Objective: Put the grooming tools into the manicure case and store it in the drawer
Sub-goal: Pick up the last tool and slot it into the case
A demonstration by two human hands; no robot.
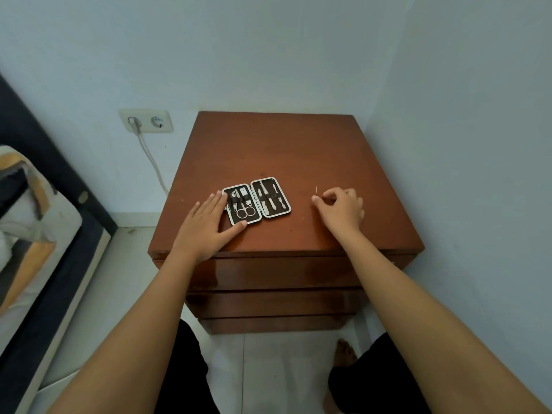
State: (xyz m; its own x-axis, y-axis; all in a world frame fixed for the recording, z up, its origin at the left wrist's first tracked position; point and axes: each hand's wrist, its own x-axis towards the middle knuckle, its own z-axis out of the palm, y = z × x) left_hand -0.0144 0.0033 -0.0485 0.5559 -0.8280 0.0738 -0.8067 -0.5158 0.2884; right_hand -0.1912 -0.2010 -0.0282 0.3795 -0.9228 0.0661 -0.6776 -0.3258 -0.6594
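The left hand (207,221) lies flat and spread on the nightstand top, its fingers against the left edge of the open manicure case (257,201) and its thumb at the case's near left corner, pinning it in place without gripping it. The right hand (340,206) rests well to the right of the case, loosely curled, with thumb and forefinger pinched on what looks like a very thin metal tool (316,191) that stands up nearly vertical from the fingertips; it is too fine to name for certain.

The case lies opened flat in the middle of the wooden nightstand (298,144), both halves side by side, hinge running away from the person. The left half holds small scissors (245,213) and clippers under an elastic strap; the right half holds several slim steel tools, all with their long axes parallel to the hinge.

The thin tool is right of the case, so the right hand is the one to bring it over, and it would probably need to be laid along the hinge direction to slide under a strap. The left hand is nearer the case and well placed to keep it steady. The drawers (268,273) below the case, on the nightstand's front, appear closed.
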